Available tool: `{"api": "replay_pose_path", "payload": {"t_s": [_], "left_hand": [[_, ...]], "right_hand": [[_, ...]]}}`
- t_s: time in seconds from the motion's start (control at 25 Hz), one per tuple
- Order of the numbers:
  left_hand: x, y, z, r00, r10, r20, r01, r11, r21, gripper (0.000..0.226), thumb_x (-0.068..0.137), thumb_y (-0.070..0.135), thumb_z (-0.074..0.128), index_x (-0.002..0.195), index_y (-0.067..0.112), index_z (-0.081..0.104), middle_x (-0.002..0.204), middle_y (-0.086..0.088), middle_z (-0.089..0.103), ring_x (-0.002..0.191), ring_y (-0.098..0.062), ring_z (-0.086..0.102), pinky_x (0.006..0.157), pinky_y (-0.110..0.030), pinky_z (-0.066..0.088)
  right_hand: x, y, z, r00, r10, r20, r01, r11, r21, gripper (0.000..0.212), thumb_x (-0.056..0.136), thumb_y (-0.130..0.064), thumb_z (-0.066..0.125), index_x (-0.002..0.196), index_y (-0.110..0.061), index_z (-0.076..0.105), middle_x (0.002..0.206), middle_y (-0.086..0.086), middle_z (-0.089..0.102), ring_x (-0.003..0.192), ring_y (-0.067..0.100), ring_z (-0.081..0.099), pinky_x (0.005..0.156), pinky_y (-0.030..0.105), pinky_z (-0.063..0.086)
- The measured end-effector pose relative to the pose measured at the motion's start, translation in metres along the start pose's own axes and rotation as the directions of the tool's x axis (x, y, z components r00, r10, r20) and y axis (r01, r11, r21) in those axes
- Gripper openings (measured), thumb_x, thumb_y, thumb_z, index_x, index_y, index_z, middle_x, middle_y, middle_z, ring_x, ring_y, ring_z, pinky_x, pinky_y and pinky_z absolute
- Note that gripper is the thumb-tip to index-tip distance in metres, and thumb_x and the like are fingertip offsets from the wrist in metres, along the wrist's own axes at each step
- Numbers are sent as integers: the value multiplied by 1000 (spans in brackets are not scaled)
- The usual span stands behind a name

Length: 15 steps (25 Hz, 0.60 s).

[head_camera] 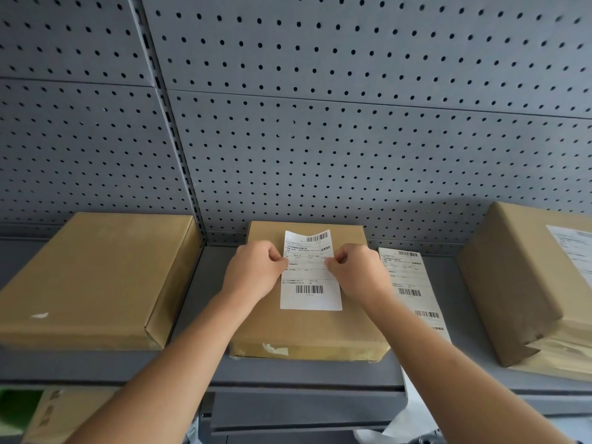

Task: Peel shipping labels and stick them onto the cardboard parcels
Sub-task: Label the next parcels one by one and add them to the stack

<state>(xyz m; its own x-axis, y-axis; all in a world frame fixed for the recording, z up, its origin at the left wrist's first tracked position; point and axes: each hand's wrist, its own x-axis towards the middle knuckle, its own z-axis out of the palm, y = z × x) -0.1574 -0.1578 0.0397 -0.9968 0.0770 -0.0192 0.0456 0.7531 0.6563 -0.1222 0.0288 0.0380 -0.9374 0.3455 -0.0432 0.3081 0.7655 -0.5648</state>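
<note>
On the far left of the grey shelf [288, 370] lies a flat cardboard parcel [96, 277] with a bare top. To its right, the left hand [253, 270] has its fingers curled and pinches the left edge of a white shipping label [310, 283]. The label lies on top of the middle parcel [307, 331], its near part flat against the cardboard and its far end bowed upward, barcodes facing up. The right hand [358, 270], fingers likewise curled, pinches the label's right edge, level with the left hand. Just right of the middle parcel, a strip of printed labels [410, 283] lies on the shelf and runs toward its near edge. At the far right stands a taller parcel [512, 283] with a label [573, 248] on its top. A grey pegboard [320, 123] backs the shelf.
</note>
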Motion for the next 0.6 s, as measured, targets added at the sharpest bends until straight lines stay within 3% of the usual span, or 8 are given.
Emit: {"api": "replay_pose_path", "payload": {"t_s": [0.16,0.4,0.52,0.6], "left_hand": [[-1,2,2,999,29,-16,-29,999,39,18,89,27,72,77,16,67,71,10,64,67,-17,61,60,-33,51],[-4,4,2,997,64,-33,-60,991,118,22,93,26,71,77,14,60,71,10,58,59,-10,52,51,-29,36],[-7,1,3,973,208,-97,-196,974,113,13,95,27,68,90,16,62,90,9,62,79,-13,61,62,-29,47],[-9,2,5,934,346,-94,-322,924,205,20,101,28,57,116,17,66,119,8,65,110,-15,62,85,-32,53]], "right_hand": [[-4,-3,2,999,-7,-32,4,997,-82,13,89,-28,60,85,-16,61,79,-1,67,75,26,65,57,29,47],[0,7,0,999,-13,-40,13,1000,-9,24,88,-35,67,91,-17,52,86,-3,63,77,24,62,64,35,52],[-4,10,2,985,-148,-94,146,989,-25,13,94,-28,58,99,-17,55,98,-1,64,82,25,61,66,36,52],[-5,10,5,927,-338,-163,317,938,-143,22,95,-20,52,113,-13,63,111,2,63,94,27,61,73,37,52]]}}
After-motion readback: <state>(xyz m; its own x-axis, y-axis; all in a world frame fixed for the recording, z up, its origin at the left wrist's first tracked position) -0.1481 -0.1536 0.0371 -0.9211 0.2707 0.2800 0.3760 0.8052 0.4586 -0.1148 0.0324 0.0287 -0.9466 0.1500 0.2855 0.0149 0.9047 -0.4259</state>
